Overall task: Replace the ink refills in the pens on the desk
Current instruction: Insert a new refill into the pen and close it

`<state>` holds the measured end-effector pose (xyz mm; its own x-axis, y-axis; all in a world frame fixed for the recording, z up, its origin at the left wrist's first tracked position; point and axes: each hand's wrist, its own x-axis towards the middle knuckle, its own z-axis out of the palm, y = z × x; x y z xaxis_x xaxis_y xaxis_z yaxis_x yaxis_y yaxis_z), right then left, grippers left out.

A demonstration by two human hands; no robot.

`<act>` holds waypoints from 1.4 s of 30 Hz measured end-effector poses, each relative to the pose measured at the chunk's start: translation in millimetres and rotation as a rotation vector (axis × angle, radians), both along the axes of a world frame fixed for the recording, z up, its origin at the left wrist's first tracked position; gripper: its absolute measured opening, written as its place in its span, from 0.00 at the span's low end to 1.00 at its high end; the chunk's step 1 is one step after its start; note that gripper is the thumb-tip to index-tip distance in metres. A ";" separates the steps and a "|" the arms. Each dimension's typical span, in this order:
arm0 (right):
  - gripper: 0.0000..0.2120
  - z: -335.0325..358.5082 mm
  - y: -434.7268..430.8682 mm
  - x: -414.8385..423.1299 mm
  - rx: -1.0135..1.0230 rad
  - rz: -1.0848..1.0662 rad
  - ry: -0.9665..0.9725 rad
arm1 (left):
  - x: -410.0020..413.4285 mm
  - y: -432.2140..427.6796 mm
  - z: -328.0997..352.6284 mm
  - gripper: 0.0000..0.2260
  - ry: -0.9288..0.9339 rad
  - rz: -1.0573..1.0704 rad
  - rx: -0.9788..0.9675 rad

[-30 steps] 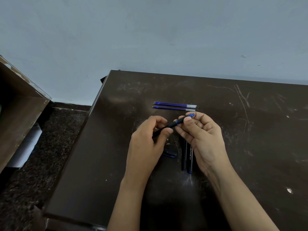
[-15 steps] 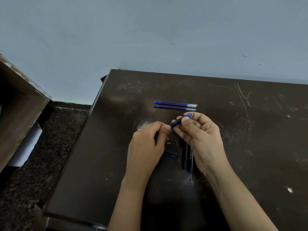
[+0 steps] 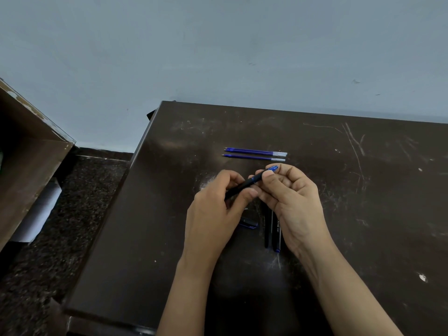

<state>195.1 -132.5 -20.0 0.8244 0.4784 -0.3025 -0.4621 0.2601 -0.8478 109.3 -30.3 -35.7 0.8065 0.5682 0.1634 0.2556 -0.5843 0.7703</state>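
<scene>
Both hands hold one black pen with a blue end, slanted above the dark desk. My left hand grips its lower black barrel. My right hand pinches the blue upper end between thumb and fingers. Two blue ink refills lie side by side on the desk just beyond the hands. Two more black pens lie under my right hand, partly hidden. A dark blue pen cap lies below my left hand.
The desk's left edge drops to a dark speckled floor. A brown wooden piece of furniture stands at the far left. A pale wall rises behind the desk.
The pen stays held in both hands. My left hand's fingers shifted along the barrel, closing in and then easing back; my right hand stays on the blue end.
</scene>
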 end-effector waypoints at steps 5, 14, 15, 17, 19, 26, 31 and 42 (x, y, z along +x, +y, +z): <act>0.04 -0.7 0.6 -0.7 0.002 -0.002 0.006 | 0.2 0.8 -3.0 0.13 -0.005 0.017 0.054; 0.03 -1.3 -0.1 -0.5 0.003 0.001 0.003 | -0.4 0.5 -4.4 0.16 -0.006 0.007 0.053; 0.03 -1.3 0.0 -0.7 0.004 0.002 0.003 | 0.1 0.9 -4.0 0.12 -0.006 0.010 0.061; 0.04 -1.3 0.1 -0.7 0.002 0.003 0.000 | 0.5 1.5 -2.8 0.04 0.004 0.016 0.040; 0.03 -1.3 0.1 -0.3 -0.005 0.004 -0.008 | 0.4 0.9 -1.6 0.06 0.008 0.018 -0.005; 0.03 -3.5 -0.4 -0.7 -0.001 0.012 -0.010 | 0.9 1.2 -3.7 0.07 0.004 0.003 0.082; 0.02 -3.3 -0.2 -0.2 -0.021 0.008 -0.021 | 0.5 -1.4 -1.6 0.12 0.020 -0.010 0.031; 0.02 -4.1 0.6 -0.3 -0.038 -0.001 -0.019 | 0.9 -2.4 -2.3 0.09 0.050 -0.020 0.113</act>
<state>194.8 -132.0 -24.1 0.8306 0.4659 -0.3049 -0.4455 0.2277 -0.8658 110.1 -32.7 -38.0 0.8263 0.5322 0.1847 0.2794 -0.6719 0.6860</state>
